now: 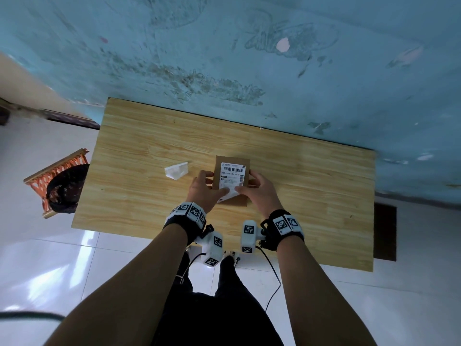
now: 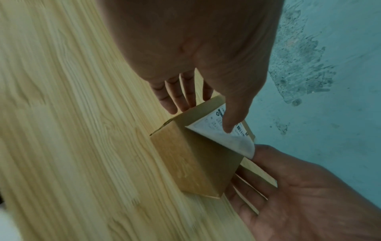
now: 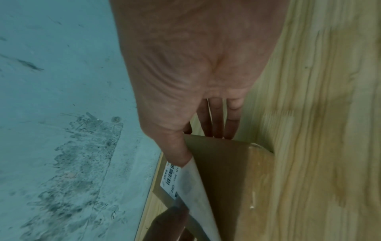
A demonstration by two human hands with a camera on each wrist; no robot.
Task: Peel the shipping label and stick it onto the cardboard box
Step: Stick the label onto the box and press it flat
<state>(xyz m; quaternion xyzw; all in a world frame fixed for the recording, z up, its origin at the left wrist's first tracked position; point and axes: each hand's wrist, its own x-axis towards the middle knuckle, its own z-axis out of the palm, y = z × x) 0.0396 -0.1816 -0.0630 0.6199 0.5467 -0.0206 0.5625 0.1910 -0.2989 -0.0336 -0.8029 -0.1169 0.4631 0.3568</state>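
Small brown cardboard box [image 1: 233, 179] sits mid-frame on the light pine-grain desk [image 1: 149, 136]. White barcoded shipping label [image 1: 232, 174] is on its top face: far end down flat, near end lifted and curling up off the card.

Left hand [image 1: 205, 189]: fingers straight against the box's left side, thumb pressing the label's lower part. Grips nothing. Right hand [image 1: 259, 189]: fingers straight along the box's right side, thumb tip at the raised label corner. Can't tell if it pinches that corner or just props it.

Risks, my read:
- Near end dropped in one go traps air or creases; needs smoothing from the stuck end toward the free one.
- Curl could fold adhesive onto itself.
- Label looks slightly skewed to the box edges; pressing now locks that in.
- Light box may slide under thumb pressure.

Hard to make out: label small print, underside state, right fingertips behind the box. Crumpled white paper scrap [image 1: 175, 171] left of the box, probably the backing.
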